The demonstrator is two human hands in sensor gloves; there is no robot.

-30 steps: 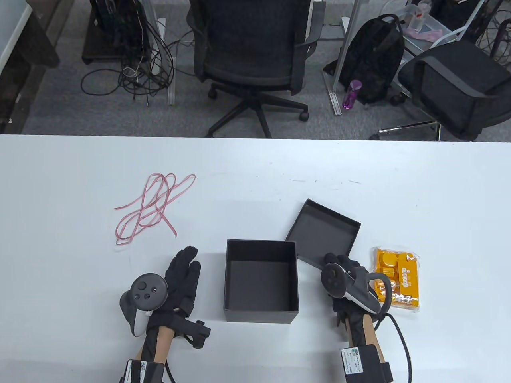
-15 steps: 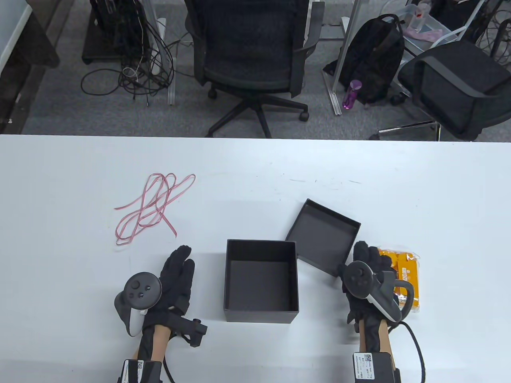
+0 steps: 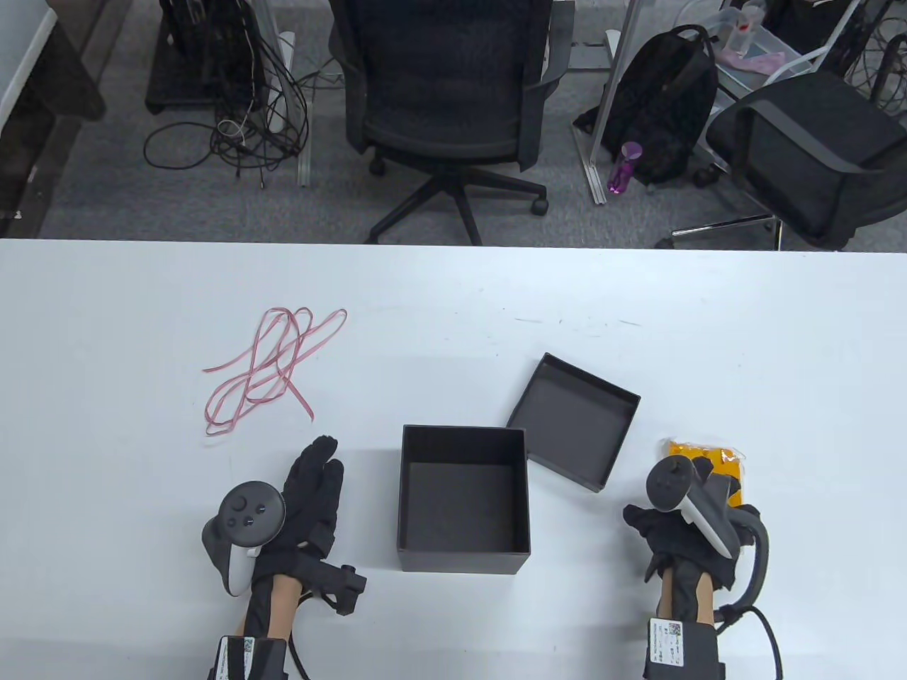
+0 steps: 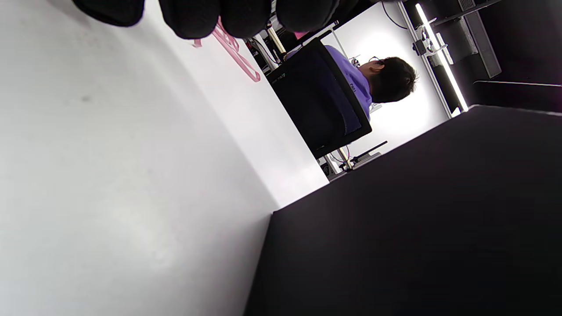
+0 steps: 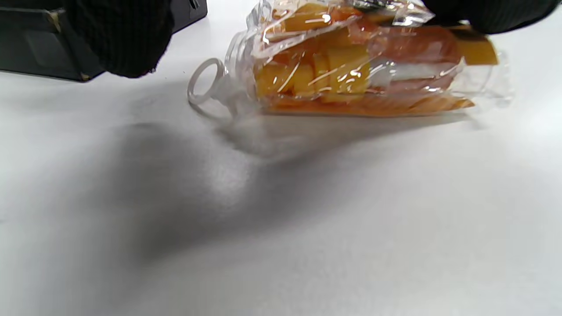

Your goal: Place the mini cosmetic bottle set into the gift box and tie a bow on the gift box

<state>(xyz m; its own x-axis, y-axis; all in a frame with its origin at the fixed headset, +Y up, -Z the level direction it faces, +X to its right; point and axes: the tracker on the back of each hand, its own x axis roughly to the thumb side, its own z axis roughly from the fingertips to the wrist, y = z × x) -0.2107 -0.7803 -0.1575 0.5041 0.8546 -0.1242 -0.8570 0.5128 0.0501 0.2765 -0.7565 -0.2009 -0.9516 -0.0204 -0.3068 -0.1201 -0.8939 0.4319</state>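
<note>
The mini cosmetic bottle set [image 3: 711, 454] [image 5: 351, 66], orange bottles in a clear pouch, lies on the table right of the black lid [image 3: 574, 421]. My right hand [image 3: 698, 489] is over it. In the right wrist view its fingers [image 5: 483, 13] touch the pouch's top while the thumb [image 5: 118, 35] stays apart at the left. The open black gift box [image 3: 464, 496] [image 4: 417, 219] holds nothing. My left hand [image 3: 312, 496] lies flat with straight fingers [image 4: 197, 13] left of the box. The pink ribbon [image 3: 269, 368] [image 4: 237, 52] lies loose beyond it.
The white table [image 3: 453, 297] ends at a far edge, with office chairs [image 3: 453, 106], cables and a backpack [image 3: 659, 106] on the floor beyond. In the left wrist view a seated person [image 4: 373, 79] is far behind the table.
My right hand left the lid's near corner, moved right and now covers the bottle set. The left hand slid slightly left and back. Box, lid and ribbon stayed put.
</note>
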